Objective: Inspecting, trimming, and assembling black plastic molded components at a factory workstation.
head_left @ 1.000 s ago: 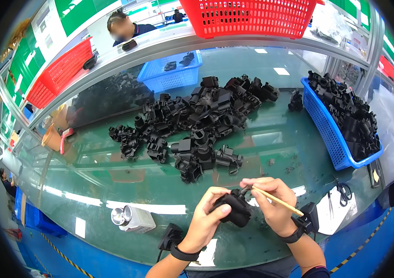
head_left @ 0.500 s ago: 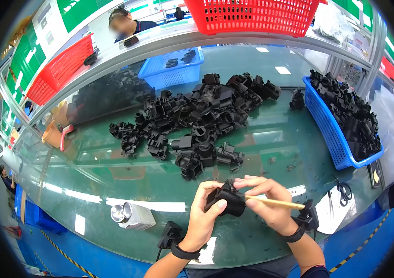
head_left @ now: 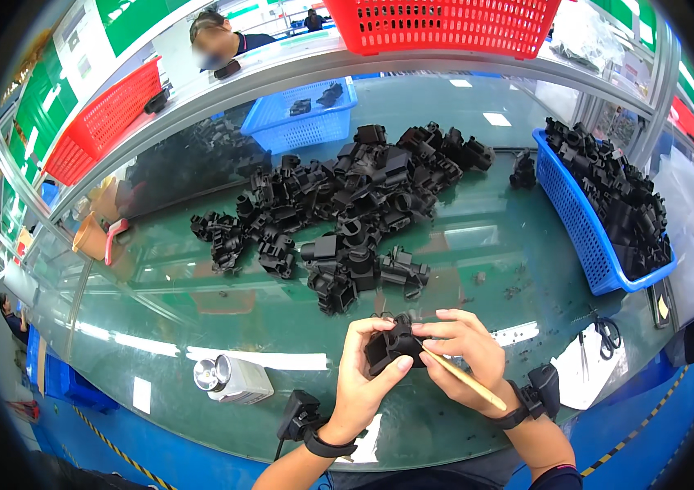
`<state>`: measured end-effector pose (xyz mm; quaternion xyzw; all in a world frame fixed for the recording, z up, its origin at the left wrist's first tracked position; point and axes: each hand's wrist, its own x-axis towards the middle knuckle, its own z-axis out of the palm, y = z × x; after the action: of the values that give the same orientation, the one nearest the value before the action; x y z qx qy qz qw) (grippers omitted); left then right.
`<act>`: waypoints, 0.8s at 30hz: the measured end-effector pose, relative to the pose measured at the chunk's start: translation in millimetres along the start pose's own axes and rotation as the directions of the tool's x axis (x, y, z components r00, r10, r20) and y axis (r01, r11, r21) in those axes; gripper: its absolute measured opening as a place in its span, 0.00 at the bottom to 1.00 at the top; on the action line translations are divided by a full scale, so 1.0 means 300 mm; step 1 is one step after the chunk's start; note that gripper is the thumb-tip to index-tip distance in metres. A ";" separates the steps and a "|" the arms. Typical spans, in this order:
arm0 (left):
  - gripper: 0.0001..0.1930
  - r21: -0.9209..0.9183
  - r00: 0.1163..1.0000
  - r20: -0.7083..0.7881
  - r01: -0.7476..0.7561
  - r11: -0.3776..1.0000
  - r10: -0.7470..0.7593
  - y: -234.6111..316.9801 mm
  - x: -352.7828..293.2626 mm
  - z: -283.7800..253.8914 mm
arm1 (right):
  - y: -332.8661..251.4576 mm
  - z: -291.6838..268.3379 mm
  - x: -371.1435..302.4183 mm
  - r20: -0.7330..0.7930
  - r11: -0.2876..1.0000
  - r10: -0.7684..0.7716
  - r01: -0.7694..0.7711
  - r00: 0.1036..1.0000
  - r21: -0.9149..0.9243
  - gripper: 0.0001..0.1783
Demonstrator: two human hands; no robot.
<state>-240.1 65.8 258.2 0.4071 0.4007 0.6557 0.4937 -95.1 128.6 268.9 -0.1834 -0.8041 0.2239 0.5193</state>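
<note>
- The left hand (head_left: 363, 384) grips a black plastic part (head_left: 389, 346) from below and from the left, thumb and fingers closed around it, just above the near edge of the glass-topped table (head_left: 200, 327).
- The right hand (head_left: 463, 359) rests its fingers on the top and right side of the same part and pinches a thin wooden stick (head_left: 463, 380), which slants down to the right across the palm.
- Both wrists wear black bands; the right one carries a small black device (head_left: 543, 390).
- Near the left forearm a small silver device with two round lenses (head_left: 229, 378) lies on the glass.
- To the right, black-handled scissors (head_left: 607, 333) lie on a white sheet (head_left: 588, 367).
- Farther out, a loose heap of black moulded parts (head_left: 355, 212) spreads over the middle of the table.
- A blue basket (head_left: 580, 220) at the right is heaped with similar black parts.
- A smaller blue basket (head_left: 302, 118) with a few parts stands behind the heap.
- A red basket (head_left: 453, 24) sits on the shelf above, another red basket (head_left: 106, 118) at the left.
- A person (head_left: 216, 37) sits beyond the shelf.
</note>
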 end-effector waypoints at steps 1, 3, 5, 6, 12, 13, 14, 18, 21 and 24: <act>0.22 0.001 1.000 0.000 0.002 1.000 -0.002 -0.003 0.001 0.002 | 0.004 0.002 -0.001 0.009 0.998 -0.035 0.035 0.999 -0.047 0.12; 0.23 0.122 0.997 0.003 -0.071 0.990 0.071 -0.012 0.004 0.010 | 0.011 0.001 -0.007 0.018 0.993 -0.066 0.068 0.998 -0.100 0.12; 0.22 0.141 0.996 0.026 -0.087 0.986 0.085 -0.018 0.005 0.002 | 0.019 0.004 -0.015 0.038 0.985 -0.097 0.101 0.995 -0.137 0.11; 0.22 0.160 0.994 0.046 -0.106 0.981 0.100 -0.023 0.003 -0.006 | 0.018 0.006 -0.017 0.037 0.986 -0.097 0.101 0.995 -0.132 0.11; 0.19 -0.176 0.979 -0.055 0.183 0.967 -0.195 0.001 0.005 0.002 | 0.010 -0.030 0.011 -0.216 0.806 0.536 -0.419 0.817 0.418 0.03; 0.19 -0.209 0.978 -0.061 0.185 0.960 -0.202 0.001 0.004 0.005 | 0.015 -0.034 0.011 -0.215 0.806 0.536 -0.419 0.816 0.417 0.03; 0.19 -0.241 0.976 -0.067 0.187 0.952 -0.209 0.003 0.004 0.006 | 0.023 -0.037 0.009 -0.122 0.834 0.461 -0.381 0.879 0.400 0.04; 0.20 -0.229 0.980 -0.069 0.167 0.959 -0.187 0.016 0.007 0.008 | 0.015 -0.027 0.010 -0.054 0.786 0.446 -0.363 0.893 0.500 0.04; 0.20 -0.245 0.979 -0.055 0.179 0.953 -0.198 0.022 0.008 0.010 | 0.005 -0.033 0.017 -0.048 0.715 0.506 -0.388 0.861 0.582 0.04; 0.19 -0.269 0.969 -0.034 0.228 0.936 -0.246 0.012 0.008 -0.002 | 0.010 -0.031 0.008 -0.029 0.746 0.433 -0.340 0.901 0.572 0.04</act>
<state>-242.4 67.2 261.6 0.2642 0.3726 0.6520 0.6052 -87.3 134.0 272.5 -0.2054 -0.6044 0.5342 0.5542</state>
